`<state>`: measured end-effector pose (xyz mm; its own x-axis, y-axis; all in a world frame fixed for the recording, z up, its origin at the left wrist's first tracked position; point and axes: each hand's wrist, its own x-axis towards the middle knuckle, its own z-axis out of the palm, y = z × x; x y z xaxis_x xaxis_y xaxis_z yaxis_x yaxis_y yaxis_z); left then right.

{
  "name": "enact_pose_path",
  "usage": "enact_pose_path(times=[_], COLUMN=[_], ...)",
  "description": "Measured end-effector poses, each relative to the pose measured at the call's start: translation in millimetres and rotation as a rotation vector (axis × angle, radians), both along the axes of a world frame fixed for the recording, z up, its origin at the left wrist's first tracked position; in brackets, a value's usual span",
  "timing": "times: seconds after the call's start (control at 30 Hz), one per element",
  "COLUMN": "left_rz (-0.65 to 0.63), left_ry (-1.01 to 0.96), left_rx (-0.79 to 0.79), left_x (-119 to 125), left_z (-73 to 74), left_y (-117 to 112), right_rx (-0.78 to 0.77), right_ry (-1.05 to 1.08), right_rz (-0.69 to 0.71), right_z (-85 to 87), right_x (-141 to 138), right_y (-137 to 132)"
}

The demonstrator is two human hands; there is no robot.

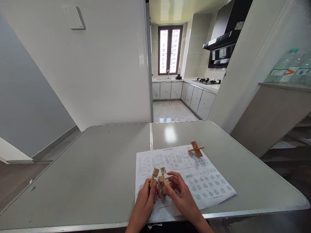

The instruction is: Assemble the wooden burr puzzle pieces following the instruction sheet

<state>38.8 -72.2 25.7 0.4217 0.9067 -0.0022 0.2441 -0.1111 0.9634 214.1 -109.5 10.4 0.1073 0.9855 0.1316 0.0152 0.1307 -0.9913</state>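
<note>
My left hand [146, 199] pinches a small notched wooden puzzle piece [154, 176] and holds it upright. My right hand [181, 191] grips a cluster of joined wooden pieces [163, 181], one of them marked with a number. Both hands hover close together over a printed instruction sheet [206, 184] near the table's front edge. A second wooden piece, a small cross shape [196, 149], lies on the sheet's far right corner, apart from both hands.
The grey folding table [85, 174] has a seam down its middle. A white wall stands behind it on the left. A kitchen doorway [170, 81] opens straight ahead. A counter with plastic bottles [289, 69] is at the right.
</note>
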Motion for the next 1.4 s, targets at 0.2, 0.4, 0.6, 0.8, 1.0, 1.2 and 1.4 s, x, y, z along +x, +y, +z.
enact_pose_path(times=[0.2,0.4,0.6,0.8,1.0,1.2,1.4], left_rz=[0.01,0.026,0.036,0.031,0.041,0.047,-0.043], left_ry=[0.004,-0.026,-0.041,-0.049,-0.055,-0.043,0.016], left_rx=[0.0,-0.03,-0.028,-0.029,-0.045,-0.04,0.009], left_x=[-0.5,-0.2,-0.7,1.0,0.9,1.3,-0.1], left_z=[1.3,1.9,2.3,2.8,1.4,5.7,7.8], left_y=[-0.3,-0.7,-3.1,-1.5,-3.1,-2.6,-5.0], right_rx=[0.03,0.026,0.022,0.0,-0.012,-0.015,0.0], right_ry=[-0.024,-0.157,-0.139,-0.124,-0.037,0.014,0.073], right_rz=[0.007,0.032,0.061,0.031,0.019,0.03,0.109], right_z=[1.1,1.5,4.0,2.0,1.3,5.5,8.6], right_x=[0.6,3.0,2.1,2.1,2.2,1.2,-1.3], right_y=[-0.1,0.5,-0.8,-0.5,-0.5,-0.6,-2.1])
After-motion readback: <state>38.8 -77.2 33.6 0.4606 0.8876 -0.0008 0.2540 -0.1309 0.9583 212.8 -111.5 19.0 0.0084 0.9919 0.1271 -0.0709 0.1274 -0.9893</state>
